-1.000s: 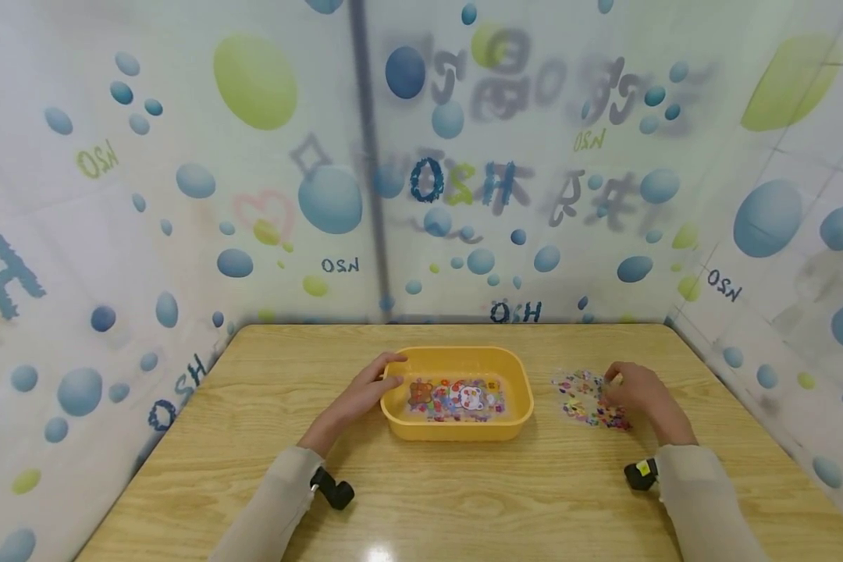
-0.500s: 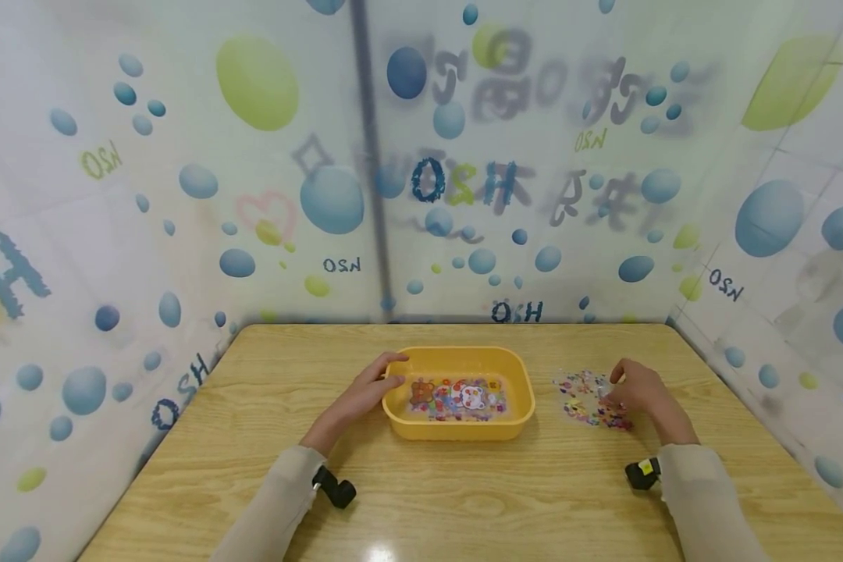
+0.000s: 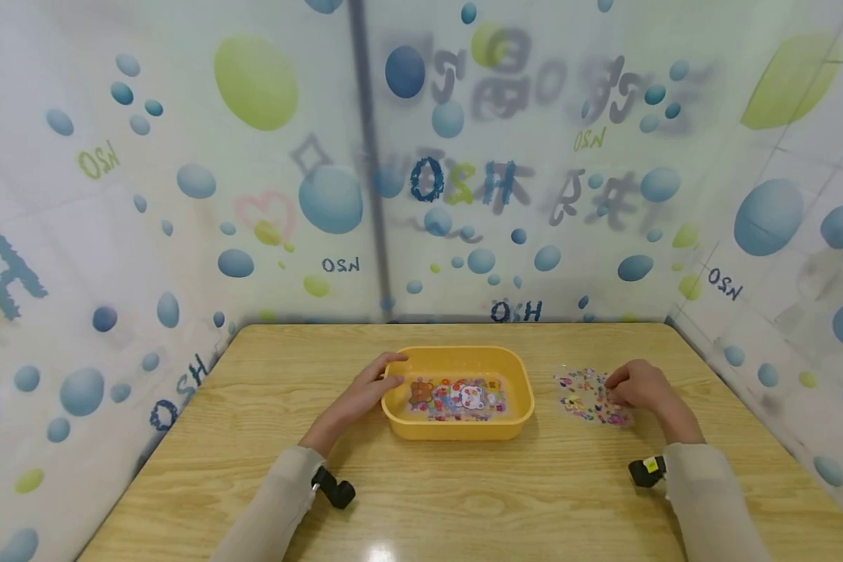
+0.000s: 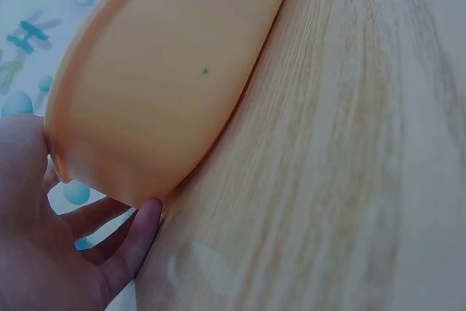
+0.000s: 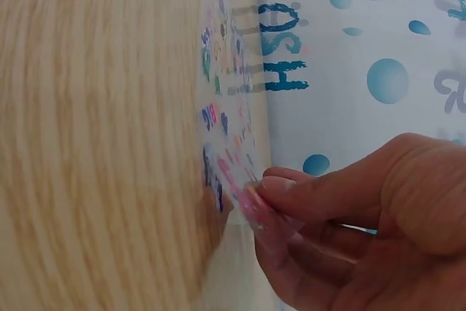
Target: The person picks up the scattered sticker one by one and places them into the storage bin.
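On the table in the head view stands a yellow plastic basin (image 3: 457, 432). My left hand (image 3: 365, 388) holds its left end, fingers over the rim. In the left wrist view the left hand (image 4: 58, 231) has its thumb near the rim and other fingers against the wall of the basin (image 4: 167, 71). To the right of the basin is a clear sticker sheet (image 3: 586, 402) with small colourful prints. My right hand (image 3: 642, 388) pinches the sheet's right edge. Seen from the right wrist, thumb and fingers grip a bent corner of the sticker sheet (image 5: 226, 129), which is raised off the table there.
Inside the basin lie colourful stickers (image 3: 457, 398), among them a brown bear and a white bear. The wooden table (image 3: 492, 499) ends at a bubble-patterned curtain (image 3: 548, 156) at the back and sides. A black wrist camera (image 3: 336, 490) sits on the left sleeve.
My right hand has moved slightly right, and the sticker sheet has shifted a little with it, its right side now lifted. The left hand and the basin stay where they were.
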The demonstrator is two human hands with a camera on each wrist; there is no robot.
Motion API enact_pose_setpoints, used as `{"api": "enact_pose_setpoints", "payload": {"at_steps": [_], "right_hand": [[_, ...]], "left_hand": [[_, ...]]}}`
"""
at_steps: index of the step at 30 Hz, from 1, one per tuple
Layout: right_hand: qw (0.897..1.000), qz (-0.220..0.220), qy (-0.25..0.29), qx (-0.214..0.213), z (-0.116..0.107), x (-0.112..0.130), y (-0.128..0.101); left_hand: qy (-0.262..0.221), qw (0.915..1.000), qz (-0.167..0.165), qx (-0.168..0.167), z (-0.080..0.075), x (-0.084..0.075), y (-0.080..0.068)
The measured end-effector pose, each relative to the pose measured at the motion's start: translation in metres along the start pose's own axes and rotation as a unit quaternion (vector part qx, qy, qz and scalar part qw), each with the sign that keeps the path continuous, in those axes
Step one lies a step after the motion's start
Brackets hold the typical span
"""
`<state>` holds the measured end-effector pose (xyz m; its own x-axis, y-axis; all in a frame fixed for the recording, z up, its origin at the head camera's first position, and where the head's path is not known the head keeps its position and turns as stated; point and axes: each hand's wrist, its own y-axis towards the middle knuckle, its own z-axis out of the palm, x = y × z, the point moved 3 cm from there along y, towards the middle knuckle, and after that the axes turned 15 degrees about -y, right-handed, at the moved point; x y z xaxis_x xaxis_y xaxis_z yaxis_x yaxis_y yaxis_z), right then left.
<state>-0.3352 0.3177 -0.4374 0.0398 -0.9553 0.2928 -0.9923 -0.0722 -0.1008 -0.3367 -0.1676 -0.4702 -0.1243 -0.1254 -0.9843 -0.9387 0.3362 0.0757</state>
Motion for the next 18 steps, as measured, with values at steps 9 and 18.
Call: {"api": "enact_pose_setpoints", "payload": {"at_steps": [9,18], "right_hand": [[1.000,-0.005,0.013,-0.023,-0.009,0.000,-0.003],[0.998,-0.015,0.044,-0.043,-0.016,-0.001,-0.008]], "left_hand": [[0.003,1.0000,-0.004,-0.004,0.000,-0.002,-0.001],[0.003,0.9999,-0.010,-0.005,0.000,-0.002,-0.001]]}}
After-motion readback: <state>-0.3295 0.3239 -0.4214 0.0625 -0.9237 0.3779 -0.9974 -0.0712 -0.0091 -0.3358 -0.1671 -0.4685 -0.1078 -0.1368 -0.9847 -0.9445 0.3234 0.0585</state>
